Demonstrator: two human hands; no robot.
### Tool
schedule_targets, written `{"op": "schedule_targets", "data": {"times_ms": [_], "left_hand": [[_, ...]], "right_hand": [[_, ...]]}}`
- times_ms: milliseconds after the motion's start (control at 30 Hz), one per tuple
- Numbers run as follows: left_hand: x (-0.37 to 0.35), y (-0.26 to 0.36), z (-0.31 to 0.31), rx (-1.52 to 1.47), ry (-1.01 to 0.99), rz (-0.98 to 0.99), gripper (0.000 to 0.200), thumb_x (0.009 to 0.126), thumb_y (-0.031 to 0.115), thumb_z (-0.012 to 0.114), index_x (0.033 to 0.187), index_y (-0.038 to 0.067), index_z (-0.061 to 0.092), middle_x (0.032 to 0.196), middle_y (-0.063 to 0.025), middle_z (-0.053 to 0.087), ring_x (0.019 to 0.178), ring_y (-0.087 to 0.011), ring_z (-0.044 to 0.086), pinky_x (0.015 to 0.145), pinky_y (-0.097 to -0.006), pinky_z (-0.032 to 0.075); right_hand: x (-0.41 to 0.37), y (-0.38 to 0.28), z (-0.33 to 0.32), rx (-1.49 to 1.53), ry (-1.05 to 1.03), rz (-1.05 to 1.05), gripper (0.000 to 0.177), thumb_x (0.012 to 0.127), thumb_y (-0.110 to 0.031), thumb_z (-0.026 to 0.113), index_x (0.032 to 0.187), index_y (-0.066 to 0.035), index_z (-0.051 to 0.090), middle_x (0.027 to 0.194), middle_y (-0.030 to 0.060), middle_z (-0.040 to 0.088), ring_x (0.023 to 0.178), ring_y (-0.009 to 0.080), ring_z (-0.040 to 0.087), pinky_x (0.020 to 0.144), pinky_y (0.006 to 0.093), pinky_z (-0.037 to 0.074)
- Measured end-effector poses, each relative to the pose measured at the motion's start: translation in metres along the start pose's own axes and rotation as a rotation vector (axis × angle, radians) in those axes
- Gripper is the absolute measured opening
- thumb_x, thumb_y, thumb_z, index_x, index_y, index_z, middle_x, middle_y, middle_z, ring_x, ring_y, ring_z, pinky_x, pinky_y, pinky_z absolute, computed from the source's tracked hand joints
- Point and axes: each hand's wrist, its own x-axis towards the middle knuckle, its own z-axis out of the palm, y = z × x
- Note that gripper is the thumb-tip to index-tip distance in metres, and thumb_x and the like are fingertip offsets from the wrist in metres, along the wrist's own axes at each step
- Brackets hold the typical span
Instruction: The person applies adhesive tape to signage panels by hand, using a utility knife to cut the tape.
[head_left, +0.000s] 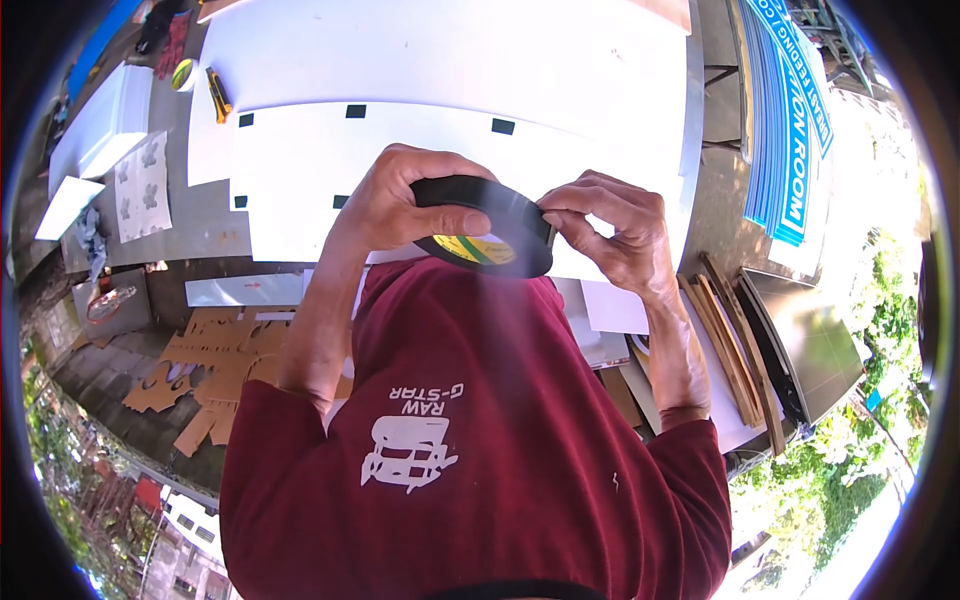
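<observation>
My left hand (415, 200) is wrapped round a roll of black tape (535, 235), its thumb over the rim near the yellow and green label inside the core. At the roll's right side, the thumb and forefinger of my right hand (615, 220) pinch together at the tape's edge; any loose end between them is too small to make out. Beneath both hands lies a white sheet (430, 130) on the table. Short black tape pieces (356, 111) are stuck along its edges.
A yellow and black utility knife (218, 95) lies at the upper left beside a small tape roll (183, 75). Blue printed signs (780, 130) are stacked to the right. Wooden strips (725, 350) lean at the lower right, and cut cardboard (215, 350) lies at the lower left.
</observation>
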Motion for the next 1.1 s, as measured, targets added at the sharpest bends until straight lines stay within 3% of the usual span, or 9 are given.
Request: {"op": "schedule_targets", "data": {"times_ms": [333,467,567,767,867,967,1100], "left_hand": [[0.000,-0.007,0.000,-0.122,0.003,-0.071,0.038,0.076,0.024,0.085,0.102,-0.002,0.073,0.077,-0.0071,0.071,0.068,-0.0126,0.066,0.064,-0.0250,0.052],[-0.004,-0.010,-0.010,-0.320,0.005,-0.154,0.032,0.082,0.018,0.082,0.105,-0.002,0.072,0.070,-0.0027,0.065,0.060,-0.0085,0.059,0.057,-0.0226,0.047],[-0.006,-0.020,-0.011,-0.394,0.019,-0.123,0.034,0.083,0.020,0.081,0.106,-0.003,0.071,0.068,-0.0032,0.063,0.057,-0.0083,0.056,0.054,-0.0224,0.046],[-0.005,-0.035,-0.011,-0.572,0.045,-0.109,0.035,0.085,0.020,0.079,0.109,-0.005,0.069,0.072,-0.0059,0.065,0.056,-0.0099,0.057,0.053,-0.0228,0.046],[-0.008,-0.044,-0.013,-0.687,0.065,-0.125,0.033,0.086,0.017,0.077,0.110,-0.005,0.069,0.077,-0.0088,0.068,0.056,-0.0113,0.057,0.053,-0.0238,0.047],[-0.013,-0.054,-0.013,-0.789,0.095,-0.137,0.032,0.087,0.014,0.075,0.112,-0.006,0.068,0.081,-0.0114,0.069,0.057,-0.0126,0.058,0.053,-0.0248,0.048],[-0.017,-0.057,-0.014,-0.820,0.162,-0.156,0.037,0.085,0.015,0.076,0.114,-0.007,0.066,0.084,-0.0124,0.070,0.059,-0.0138,0.061,0.054,-0.0258,0.050]], "right_hand": [[0.008,-0.004,0.001,-0.135,0.006,-0.216,0.025,0.067,0.011,0.061,0.084,-0.006,0.053,0.070,0.0046,0.058,0.065,0.0177,0.059,0.055,0.0319,0.047],[-0.002,0.005,-0.001,-0.020,0.049,-0.152,0.019,0.076,0.009,0.055,0.089,-0.005,0.055,0.075,0.0073,0.060,0.068,0.0138,0.056,0.057,0.0270,0.045],[-0.005,0.011,0.000,0.149,0.075,-0.085,0.024,0.070,0.012,0.051,0.088,-0.005,0.054,0.080,0.0077,0.062,0.071,0.0139,0.060,0.060,0.0280,0.049],[-0.012,0.009,0.003,0.631,0.112,0.055,0.016,0.086,0.007,0.046,0.093,-0.003,0.055,0.090,0.0145,0.063,0.078,0.0131,0.060,0.063,0.0277,0.052],[-0.014,0.011,0.003,0.707,0.148,0.044,0.004,0.096,-0.005,0.053,0.095,-0.002,0.056,0.093,0.0177,0.063,0.069,0.0126,0.058,0.057,0.0273,0.051],[-0.018,0.016,-0.002,0.813,0.095,0.078,0.004,0.095,-0.005,0.054,0.094,-0.002,0.056,0.092,0.0178,0.064,0.066,0.0123,0.057,0.054,0.0273,0.050],[-0.026,0.023,-0.007,0.649,0.152,0.230,0.008,0.094,-0.010,0.056,0.090,-0.004,0.058,0.092,0.0160,0.065,0.068,0.0127,0.059,0.054,0.0255,0.048]]}}
